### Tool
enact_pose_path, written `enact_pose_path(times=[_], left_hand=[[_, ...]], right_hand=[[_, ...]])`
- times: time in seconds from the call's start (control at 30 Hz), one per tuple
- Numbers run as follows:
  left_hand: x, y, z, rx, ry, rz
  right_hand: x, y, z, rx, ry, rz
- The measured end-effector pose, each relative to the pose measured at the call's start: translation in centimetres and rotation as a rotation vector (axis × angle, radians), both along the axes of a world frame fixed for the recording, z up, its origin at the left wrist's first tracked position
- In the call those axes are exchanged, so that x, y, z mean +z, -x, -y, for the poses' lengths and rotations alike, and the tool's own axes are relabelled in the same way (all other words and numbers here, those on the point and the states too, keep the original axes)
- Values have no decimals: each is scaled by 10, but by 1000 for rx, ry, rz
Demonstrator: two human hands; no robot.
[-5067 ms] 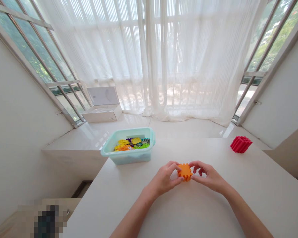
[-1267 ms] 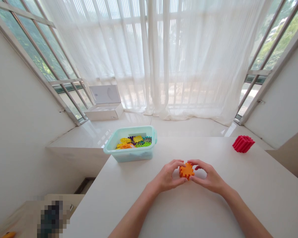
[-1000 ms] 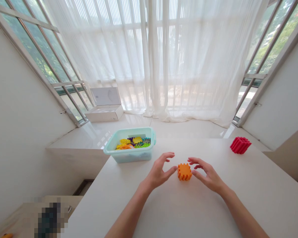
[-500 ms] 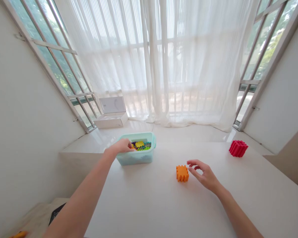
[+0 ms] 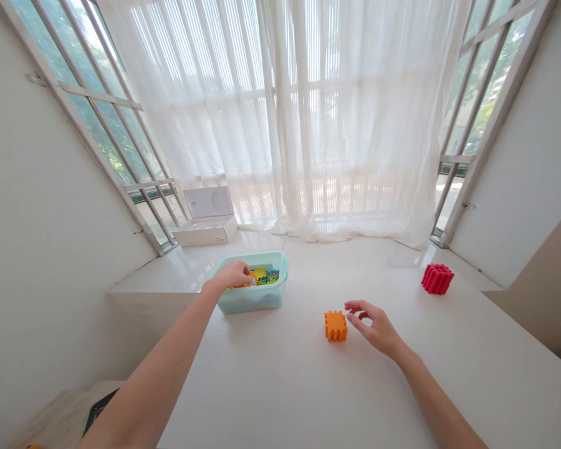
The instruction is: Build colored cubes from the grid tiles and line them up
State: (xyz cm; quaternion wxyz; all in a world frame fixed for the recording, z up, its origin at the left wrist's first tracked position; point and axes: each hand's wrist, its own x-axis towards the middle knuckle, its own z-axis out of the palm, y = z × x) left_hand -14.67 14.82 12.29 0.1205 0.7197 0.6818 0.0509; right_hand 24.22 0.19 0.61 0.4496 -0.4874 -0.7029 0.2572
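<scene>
Your left hand [image 5: 234,274] reaches over the near rim of a pale teal plastic tub [image 5: 252,300], its fingers curled down among the toy pieces. Your hand hides what lies under them, so you cannot tell whether it has hold of anything. Beside your fingertips, the tub holds a jumble of interlocking plastic pieces, with a yellow gear-shaped piece [image 5: 259,273] and smaller green and blue pieces [image 5: 270,278].

Your left arm stretches forward and slightly rightward across the white table [image 5: 285,386]. Your right arm comes in from the lower right, and your right hand [image 5: 374,327] hovers with its fingers loosely spread and half curled, holding nothing. Its fingertips are just beside an orange notched toy cube [image 5: 335,326], without touching it. The cube sits alone on the tabletop, between your hands and closer to the right one.

Well beyond your right hand, a red ridged block [image 5: 437,279] sits near the table's far edge. Past the tub, an open white box [image 5: 206,231] rests on the glossy sill below sheer white curtains [image 5: 336,125].
</scene>
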Motion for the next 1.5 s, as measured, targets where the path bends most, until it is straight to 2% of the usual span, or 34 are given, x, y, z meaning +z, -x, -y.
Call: enact_pose_path(times=[0.2,0.33,0.4,0.47,0.6,0.7,0.87,1.07,1.37,1.5], left_hand=[[5,-9,15,70,-222,133],[4,-42,41,10,-366,302],[-6,-69,58,-142,-343,650],[-22,-99,74,-291,-257,869],[-57,-147,101,-397,-164,1059],[-75,-163,112,-394,-116,1133],[-85,-163,116,-415,-38,1168],[-80,-152,118,-661,37,1168],[-92,-154,115,-682,-165,895],[-96,-153,116,-697,-190,839]], right_hand=[[1,0,1,-20,6,5],[4,3,2,-55,-43,18],[6,5,5,-56,-89,18],[9,8,8,-46,-132,13],[13,13,14,7,-187,1],[14,16,16,48,-179,-9],[10,16,17,46,-133,29],[11,7,15,33,-55,33],[7,-7,6,115,20,39],[6,-7,5,130,88,58]])
